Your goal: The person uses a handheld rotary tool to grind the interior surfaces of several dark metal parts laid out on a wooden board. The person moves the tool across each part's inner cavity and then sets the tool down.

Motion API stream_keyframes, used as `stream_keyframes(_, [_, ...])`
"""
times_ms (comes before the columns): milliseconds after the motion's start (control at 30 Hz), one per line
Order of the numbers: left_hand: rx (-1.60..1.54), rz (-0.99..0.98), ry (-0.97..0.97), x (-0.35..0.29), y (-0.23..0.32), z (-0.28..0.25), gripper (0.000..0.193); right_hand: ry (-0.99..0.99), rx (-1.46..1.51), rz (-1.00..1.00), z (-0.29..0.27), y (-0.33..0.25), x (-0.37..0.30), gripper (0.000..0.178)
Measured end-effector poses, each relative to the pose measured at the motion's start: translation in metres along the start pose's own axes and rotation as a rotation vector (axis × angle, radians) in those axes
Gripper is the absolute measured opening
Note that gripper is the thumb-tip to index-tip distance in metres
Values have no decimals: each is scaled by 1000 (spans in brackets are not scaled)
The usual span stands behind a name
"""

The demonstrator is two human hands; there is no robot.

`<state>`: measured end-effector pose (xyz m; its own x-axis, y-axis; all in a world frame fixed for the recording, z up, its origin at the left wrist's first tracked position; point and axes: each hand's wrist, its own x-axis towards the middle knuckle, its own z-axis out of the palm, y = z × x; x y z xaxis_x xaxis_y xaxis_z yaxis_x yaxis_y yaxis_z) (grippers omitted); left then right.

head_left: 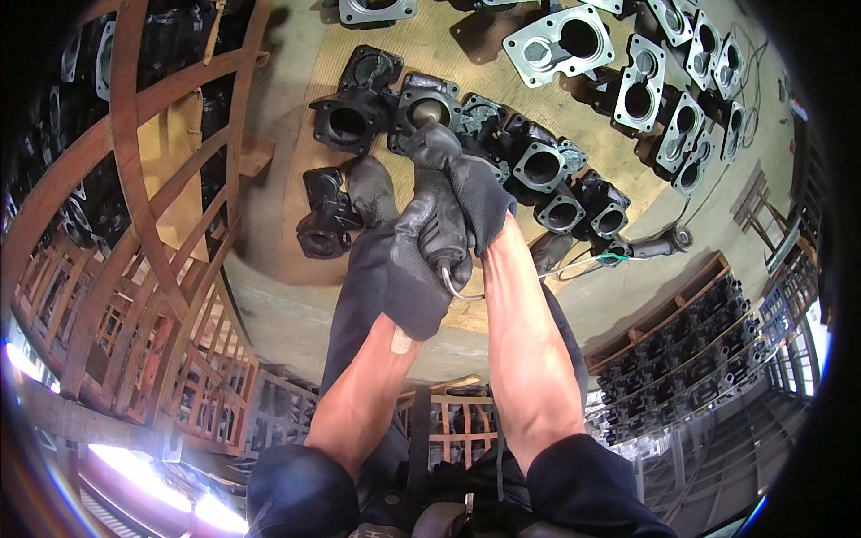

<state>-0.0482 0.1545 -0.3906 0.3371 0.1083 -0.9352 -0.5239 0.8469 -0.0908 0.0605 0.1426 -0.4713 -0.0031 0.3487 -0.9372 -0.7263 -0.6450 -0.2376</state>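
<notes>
Both my hands wear dark gloves and grip a black handheld grinder [441, 218] that points away from me. My left hand [418, 273] is wrapped round its rear body, where a thin grey hose comes out. Farther forward, my right hand [475, 190] closes over the front of the same tool. A rounded, brass-coloured tip [429, 110] sits at the round opening of a dark metal casting [447, 88]. The glove and tool hide the casting's near side. Another dark casting [350, 124] stands just left of it, and a flanged casting [541, 168] lies to the right.
My boot [371, 188] is beside a smaller casting [324, 215]. Several castings with bright machined faces [558, 45] spread across the far right. A long dark tool [659, 245] lies on the floor at right, near the hose. Wooden racks [170, 188] rise on the left.
</notes>
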Motion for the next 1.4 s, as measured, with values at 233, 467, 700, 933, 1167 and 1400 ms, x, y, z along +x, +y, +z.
stream_keyframes(233, [-88, 44, 121, -14, -14, -21, 27, 9, 100, 48, 24, -13, -42, 20])
stream_keyframes(467, [-51, 45, 122, -23, -14, -13, 26, 72, -92, 62, 23, -19, -50, 22])
stream_keyframes(700, [-56, 4, 120, -9, -1, -10, 24, -9, -83, -64, 0, 21, -3, 28])
stream_keyframes(933, [14, 50, 147, -3, -4, -8, 23, -71, 14, -67, 9, 4, -16, 26])
stream_keyframes(1167, [-1, 104, 146, -26, -15, 3, 18, -106, -53, -102, -11, 23, -14, 40])
stream_keyframes(1400, [-2, 125, 221, -21, -17, -9, 17, -62, -13, -24, -3, 22, -18, 37])
